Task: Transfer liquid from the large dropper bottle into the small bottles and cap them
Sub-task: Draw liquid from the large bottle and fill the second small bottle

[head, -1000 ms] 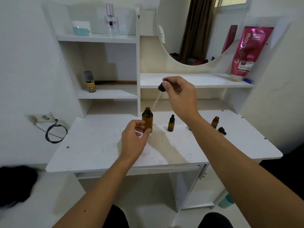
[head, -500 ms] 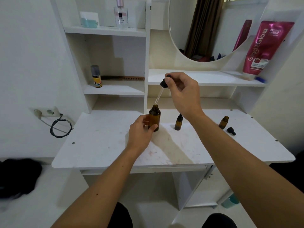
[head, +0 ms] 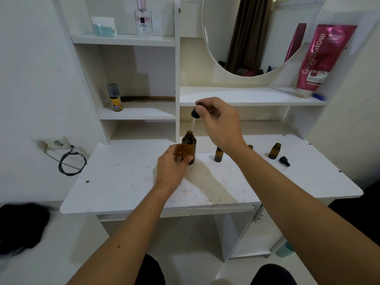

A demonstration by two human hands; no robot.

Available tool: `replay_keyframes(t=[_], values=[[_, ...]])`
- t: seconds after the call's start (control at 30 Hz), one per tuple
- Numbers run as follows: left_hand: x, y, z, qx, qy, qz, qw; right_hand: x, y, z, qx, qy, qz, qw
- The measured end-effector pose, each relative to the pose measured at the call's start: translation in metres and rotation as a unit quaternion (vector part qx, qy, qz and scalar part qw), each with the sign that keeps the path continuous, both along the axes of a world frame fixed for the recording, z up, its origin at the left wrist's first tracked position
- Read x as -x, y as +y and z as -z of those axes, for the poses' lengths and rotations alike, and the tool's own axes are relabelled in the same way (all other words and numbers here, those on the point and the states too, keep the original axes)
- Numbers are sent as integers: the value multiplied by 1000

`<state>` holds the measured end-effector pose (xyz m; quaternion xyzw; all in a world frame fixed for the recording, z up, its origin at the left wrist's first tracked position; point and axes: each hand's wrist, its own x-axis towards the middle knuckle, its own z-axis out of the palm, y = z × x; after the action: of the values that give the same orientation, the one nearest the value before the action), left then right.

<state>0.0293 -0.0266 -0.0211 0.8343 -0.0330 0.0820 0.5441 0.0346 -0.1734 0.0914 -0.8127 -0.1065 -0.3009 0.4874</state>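
Observation:
The large amber bottle (head: pixel 188 148) stands uncapped on the white desk (head: pixel 123 182). My left hand (head: pixel 171 168) grips its lower body. My right hand (head: pixel 218 122) pinches the black dropper cap (head: pixel 195 113), and the glass pipette (head: pixel 192 126) points down with its tip at the bottle's mouth. A small capped amber bottle (head: pixel 218 154) stands just right of the large one. Another small bottle (head: pixel 250 146) peeks out behind my right wrist. An open small bottle (head: pixel 274 151) stands farther right, with a loose black dropper cap (head: pixel 284 161) lying beside it.
White shelves rise behind the desk, holding a small spray can (head: pixel 114 97), a comb (head: pixel 148 99), a perfume bottle (head: pixel 143 19) and a pink tube (head: pixel 322 58). A round mirror (head: pixel 246 33) hangs above. A wall socket with a coiled cable (head: pixel 71 163) is at left.
My right hand lowered the dropper until the pipette tip reached the large bottle's mouth. My left hand closed around the bottle's body. The camera view shifted slightly.

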Motion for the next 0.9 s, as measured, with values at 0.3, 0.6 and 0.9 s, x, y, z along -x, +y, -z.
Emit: replay_keyframes(t=[0.3,0.6,0.9], values=[[3,0,0,-1,-2,3,1000,-5,3,17,14,85,-16,996],[3,-1,3,-8,-5,-6,1000,5,-6,23,-1,82,-13,997],[27,-8,4,32,-63,-49,996,49,-49,48,19,36,24,999]])
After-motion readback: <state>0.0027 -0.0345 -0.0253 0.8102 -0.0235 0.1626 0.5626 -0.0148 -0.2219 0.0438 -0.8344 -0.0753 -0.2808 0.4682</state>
